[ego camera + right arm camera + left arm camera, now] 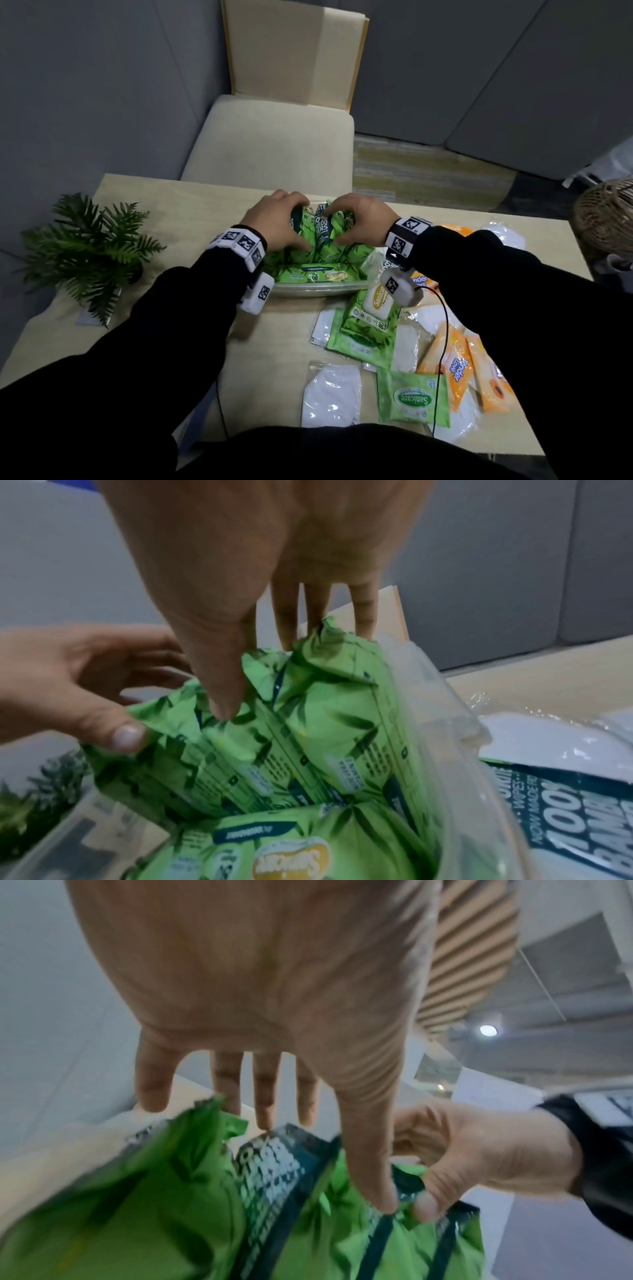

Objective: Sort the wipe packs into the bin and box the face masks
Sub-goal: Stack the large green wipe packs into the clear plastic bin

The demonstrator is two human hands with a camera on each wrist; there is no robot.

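At the far left of the table (pixel 212 342) stands a small green fern plant (pixel 92 246), well apart from my work. Next comes my left hand (pixel 277 221), reaching over the clear plastic bin (pixel 322 290) in the middle of the table. Its fingers (pixel 265 1096) point down, fairly straight, onto the top edges of the green wipe packs (pixel 322 229) standing upright in the bin, and my thumb presses the front of them; I am pushing and steadying rather than clasping. One more green pack (pixel 315 275) lies flat along the bin's near wall, label toward me.

My right hand (pixel 363 219) meets the left over the same upright packs. Its thumb and curled forefinger pinch the crinkled top edge of one pack, while the other fingers (pixel 366 610) reach down behind the row.

To the right of the bin, loose on the table, lie a large green pack with a white lid (pixel 373 311), a flat light green pack (pixel 412 399) nearer to me, and orange wipe packs (pixel 459 370) beside it. White face masks (pixel 330 397) in clear wrappers lie among them, one just left of the light green pack, others partly under the orange ones. I cannot make out a box for the masks. A woven basket (pixel 606 212) sits at the far right edge.
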